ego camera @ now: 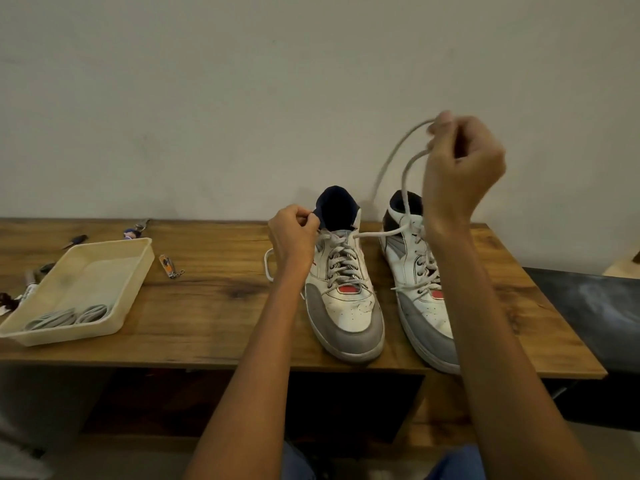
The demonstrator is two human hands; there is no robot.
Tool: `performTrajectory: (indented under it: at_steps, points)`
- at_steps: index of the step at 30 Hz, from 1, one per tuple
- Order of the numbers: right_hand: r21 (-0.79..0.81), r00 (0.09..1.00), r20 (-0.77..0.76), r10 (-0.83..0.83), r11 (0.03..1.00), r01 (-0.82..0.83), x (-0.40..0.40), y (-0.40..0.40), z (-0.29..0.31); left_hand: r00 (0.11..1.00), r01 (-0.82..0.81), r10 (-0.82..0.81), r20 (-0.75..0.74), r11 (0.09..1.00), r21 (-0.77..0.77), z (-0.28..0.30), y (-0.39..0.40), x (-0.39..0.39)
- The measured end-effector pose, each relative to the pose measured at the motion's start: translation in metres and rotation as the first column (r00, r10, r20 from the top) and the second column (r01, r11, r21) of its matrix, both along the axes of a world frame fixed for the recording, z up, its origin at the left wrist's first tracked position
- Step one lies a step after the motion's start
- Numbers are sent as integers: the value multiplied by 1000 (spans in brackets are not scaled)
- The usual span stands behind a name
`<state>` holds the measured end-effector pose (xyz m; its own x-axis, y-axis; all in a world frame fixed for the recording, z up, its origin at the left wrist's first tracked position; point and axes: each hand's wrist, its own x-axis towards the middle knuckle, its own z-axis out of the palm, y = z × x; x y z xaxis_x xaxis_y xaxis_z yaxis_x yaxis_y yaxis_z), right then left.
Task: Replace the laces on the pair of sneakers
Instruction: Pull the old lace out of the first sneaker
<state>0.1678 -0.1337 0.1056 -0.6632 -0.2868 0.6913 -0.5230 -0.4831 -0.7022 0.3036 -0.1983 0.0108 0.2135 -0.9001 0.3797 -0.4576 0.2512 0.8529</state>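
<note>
Two white leather sneakers with grey toe caps, red tongue patches, navy collars: left sneaker (343, 299) below left hand, right sneaker (420, 282) under right forearm, both on wooden surface (214, 306). Left hand (292, 237) pinches left sneaker's collar edge. Right hand (460, 168), raised above right sneaker, grips off-white lace (403, 174) pulled up in loop. Hands well apart.

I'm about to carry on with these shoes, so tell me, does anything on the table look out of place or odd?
Yes. The right sneaker sits with its toe past the table front edge. A white lace stretches across from the left sneaker toward it. The right hand holds lace raised high.
</note>
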Motion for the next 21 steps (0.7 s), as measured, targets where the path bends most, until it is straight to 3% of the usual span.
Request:
performTrajectory:
  at_steps: [2, 4, 6, 8, 9, 11, 13, 15, 18, 19, 20, 21]
  points:
    - [-103, 997, 54, -55, 993, 61, -12, 6, 13, 1000, -9, 9, 7, 1000, -6, 0, -1, 2]
    - [-81, 996, 20, -88, 993, 90, -23, 9, 19, 1000, -7, 8, 15, 1000, -12, 0, -1, 4]
    - [109, 993, -102, -57, 992, 68, -19, 5, 9, 1000, 6, -5, 26, 1000, -19, 0, 0, 4]
    - [476, 969, -232, 83, 879, 39, -7, 0, -13, 999, 17, -16, 34, 1000, -24, 0, 1, 4]
    - [677, 943, -264, 201, 735, 33, -3, -4, -27, 999, 21, -20, 36, 999, -25, 0, 1, 4]
    - [949, 880, -173, 443, 314, 29, 1, -13, -57, 999, 25, -24, 38, 999, -28, -1, 1, 5]
    - [998, 857, 45, 514, -55, -19, 1, -19, -77, 999, 23, -21, 38, 999, -30, -1, -1, 6]
    - [971, 836, 201, 511, -217, -100, -1, -19, -79, 999, 17, -15, 46, 999, -35, -2, -3, 6]
    - [956, 770, 268, 579, -256, -141, -4, -15, -65, 999, 23, -21, 50, 998, -52, -3, -3, 7]
    - [972, 753, 210, 624, -214, -95, -6, -14, -61, 998, 23, -19, 65, 998, -61, -2, -3, 7]
    - [995, 749, 72, 659, -101, -7, -7, -15, -59, 996, 24, -18, 86, 997, -72, -1, -2, 7]
    - [992, 757, -129, 641, 84, 98, -6, -18, -61, 994, 29, -20, 109, 996, -82, -1, -2, 7]
